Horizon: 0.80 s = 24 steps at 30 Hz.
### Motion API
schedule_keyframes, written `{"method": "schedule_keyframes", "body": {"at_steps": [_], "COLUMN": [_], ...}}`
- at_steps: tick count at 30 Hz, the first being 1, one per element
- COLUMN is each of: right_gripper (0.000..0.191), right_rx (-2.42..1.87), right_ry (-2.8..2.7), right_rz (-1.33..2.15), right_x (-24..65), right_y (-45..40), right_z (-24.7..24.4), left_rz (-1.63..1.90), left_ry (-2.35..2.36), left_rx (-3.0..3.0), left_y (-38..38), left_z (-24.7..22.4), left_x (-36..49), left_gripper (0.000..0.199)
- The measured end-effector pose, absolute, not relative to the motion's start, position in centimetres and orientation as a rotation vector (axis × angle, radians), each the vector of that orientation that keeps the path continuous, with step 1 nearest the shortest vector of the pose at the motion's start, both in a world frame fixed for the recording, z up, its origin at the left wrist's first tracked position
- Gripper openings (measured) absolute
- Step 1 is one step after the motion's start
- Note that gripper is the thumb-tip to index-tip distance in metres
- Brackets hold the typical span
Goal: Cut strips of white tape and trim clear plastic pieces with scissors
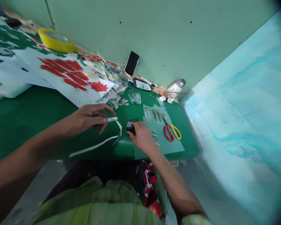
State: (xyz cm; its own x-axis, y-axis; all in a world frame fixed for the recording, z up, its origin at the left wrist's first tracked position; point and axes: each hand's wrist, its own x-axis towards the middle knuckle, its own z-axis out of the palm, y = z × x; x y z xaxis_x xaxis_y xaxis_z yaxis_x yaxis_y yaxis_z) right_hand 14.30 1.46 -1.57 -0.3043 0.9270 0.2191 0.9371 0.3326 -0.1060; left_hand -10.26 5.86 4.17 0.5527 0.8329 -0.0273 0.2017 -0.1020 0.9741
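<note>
My left hand (90,118) pinches one end of a thin white paper strip (97,145), which bends and trails down over the green table (49,109). My right hand (142,135) has its fingers closed at the edge of a small dark printed picture piece (130,125) on the tabletop. Under the right forearm lies a pale translucent sheet (162,147). On this sheet rest scissors (170,129) with one red and one yellow handle, blades pointing away from me. Several small cut-out pieces (156,115) lie near the blades.
White paper with red painted shapes (70,73) covers the back left, below a yellow tape roll (57,40). A phone (132,63) leans on the green wall. Small plastic packets (136,98) and sticks clutter the back edge. A white bottle-like object (176,86) stands at the back right.
</note>
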Motion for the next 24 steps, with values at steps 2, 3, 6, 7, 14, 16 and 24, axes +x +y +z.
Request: {"method": "schedule_keyframes", "body": {"at_steps": [2,3,6,7,14,16,24], "right_gripper": [0.026,0.024,0.020,0.020,0.019,0.018,0.010], "right_rx": [-1.690,-1.691,-1.672,-1.664,-1.710,-1.707,-1.589], "right_ry": [-2.376,-2.387,-2.459,-2.485,-2.511,-2.482,-2.188], "right_rz": [-0.071,-0.076,-0.065,-0.050,0.006,0.011,0.373], "right_x": [14.4,14.5,14.6,14.6,13.9,14.0,16.2], "right_y": [1.7,1.8,2.0,2.0,1.9,2.0,3.1], "right_z": [-1.5,-1.4,-1.2,-1.1,-0.4,-0.5,-0.6], "left_rz": [0.669,0.663,0.642,0.642,0.477,0.331,0.094], "left_ry": [0.906,0.905,0.896,0.892,0.904,0.891,0.862], "left_rx": [1.636,1.655,1.711,1.721,1.858,1.918,2.334], "left_y": [6.6,6.9,7.4,7.5,8.0,8.0,7.3], "left_z": [3.9,3.7,3.3,3.2,3.9,4.3,5.6], "left_x": [-9.9,-9.7,-9.7,-9.8,-10.8,-10.7,-6.4], "left_gripper": [0.026,0.026,0.032,0.034,0.044,0.046,0.060]}}
